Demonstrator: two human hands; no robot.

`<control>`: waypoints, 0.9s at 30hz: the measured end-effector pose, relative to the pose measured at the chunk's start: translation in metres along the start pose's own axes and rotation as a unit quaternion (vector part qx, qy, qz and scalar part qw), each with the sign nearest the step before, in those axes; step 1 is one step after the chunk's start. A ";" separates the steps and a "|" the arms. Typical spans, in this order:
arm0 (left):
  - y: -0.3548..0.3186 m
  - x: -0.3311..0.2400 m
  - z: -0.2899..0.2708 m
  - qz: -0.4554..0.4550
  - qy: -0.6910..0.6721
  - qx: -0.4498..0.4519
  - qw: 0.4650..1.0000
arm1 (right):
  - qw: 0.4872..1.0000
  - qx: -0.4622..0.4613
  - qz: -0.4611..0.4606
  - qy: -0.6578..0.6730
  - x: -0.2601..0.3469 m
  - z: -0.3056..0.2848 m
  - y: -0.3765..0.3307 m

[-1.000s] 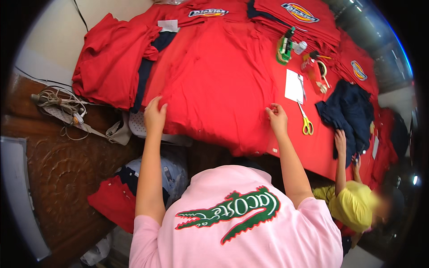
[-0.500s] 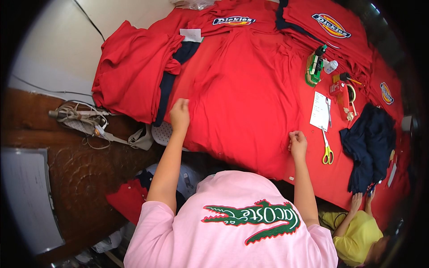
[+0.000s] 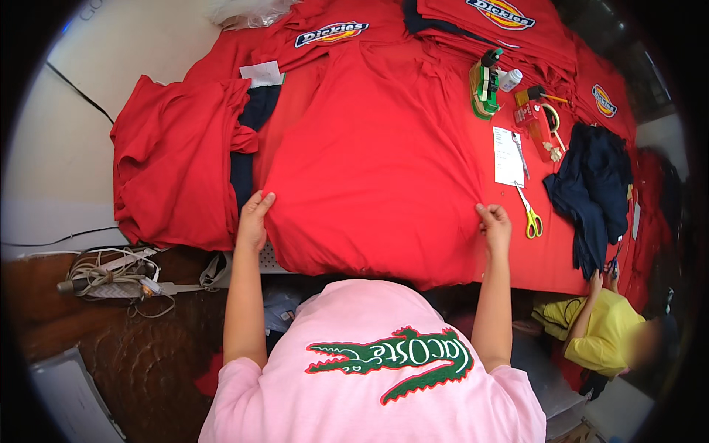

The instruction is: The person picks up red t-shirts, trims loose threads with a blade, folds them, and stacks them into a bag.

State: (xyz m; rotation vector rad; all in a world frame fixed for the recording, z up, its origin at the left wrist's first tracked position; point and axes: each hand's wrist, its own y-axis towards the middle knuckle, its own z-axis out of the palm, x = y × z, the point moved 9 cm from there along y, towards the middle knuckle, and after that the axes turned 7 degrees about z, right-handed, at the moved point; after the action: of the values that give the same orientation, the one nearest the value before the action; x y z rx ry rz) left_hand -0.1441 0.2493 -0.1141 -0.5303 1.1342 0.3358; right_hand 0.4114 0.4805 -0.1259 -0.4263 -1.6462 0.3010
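Observation:
A large red garment is spread over the table before me, its near edge hanging over the front. My left hand pinches its left side between thumb and fingers. On the opposite side, the fingertips of my right hand are closed on the cloth edge. The fabric between both hands lies fairly flat, with soft creases toward the right and the front. Beside my left hand is a heap of red garments with a dark blue piece along its right side.
Right of the garment lie yellow-handled scissors, a paper sheet, a green-based tool and a white bottle. Farther right, a co-worker in yellow reaches toward dark blue cloth. Tangled cables sit at lower left.
My hands have moved apart, the left now gripping the garment's side. The red cloth is spread wider and smoother. The view has shifted, so table items appear farther left.

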 end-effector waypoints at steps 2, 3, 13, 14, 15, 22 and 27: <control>0.004 -0.033 0.007 0.029 0.036 0.025 0.999 | 0.998 -0.024 -0.029 -0.040 0.041 -0.006 -0.020; 0.015 -0.051 0.014 0.056 0.056 0.035 0.996 | 0.998 -0.026 -0.058 -0.017 0.058 -0.009 -0.019; 0.154 -0.105 0.044 0.253 0.302 -0.059 0.917 | 0.954 -0.045 -0.282 -0.089 0.158 0.056 0.049; 0.132 -0.096 0.077 0.302 0.298 0.012 0.905 | 0.953 -0.029 -0.285 -0.098 0.147 0.060 0.038; 0.102 -0.087 0.098 0.334 0.406 0.028 0.851 | 0.948 -0.029 -0.294 -0.117 0.141 0.074 0.011; -0.066 0.066 0.196 0.331 0.632 0.353 0.606 | 0.764 0.132 -0.437 -0.455 0.055 0.157 -0.167; -0.067 0.071 0.179 0.347 0.612 0.297 0.646 | 0.786 0.101 -0.402 -0.458 0.003 0.112 -0.133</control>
State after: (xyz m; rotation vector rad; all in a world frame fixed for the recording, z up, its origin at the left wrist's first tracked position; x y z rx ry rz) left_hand 0.0553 0.2929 -0.1069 0.4570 2.6705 0.1946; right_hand 0.2866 0.3680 -0.0790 0.7360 -2.5288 0.0055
